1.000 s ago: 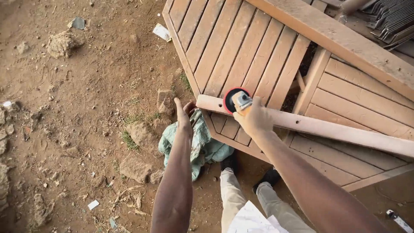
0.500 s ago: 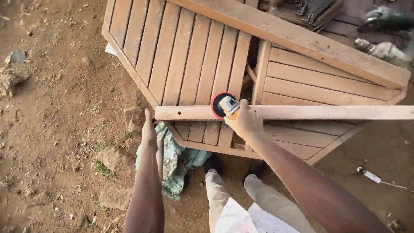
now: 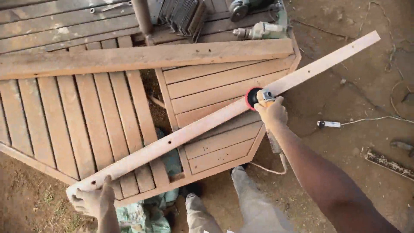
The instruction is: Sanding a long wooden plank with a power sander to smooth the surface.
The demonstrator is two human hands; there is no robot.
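Dirt yard, slatted panel (image 3: 86, 116), left hand (image 3: 92, 200) fingers clasped round plank (image 3: 224, 114) end, right hand (image 3: 271, 113) closed on sander (image 3: 255, 97) touching plank.

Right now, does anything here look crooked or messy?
Yes. The long wooden strip lies slantwise across the slatted panel, its far end hanging out over the dirt. The left hand grips its near end; the right hand holds a red-disc sander on it. A crumpled green cloth lies on the ground.

Outdoor carpentry yard: slatted wooden panels (image 3: 86, 125), power tools (image 3: 258, 30), bare dirt ground (image 3: 353, 142).
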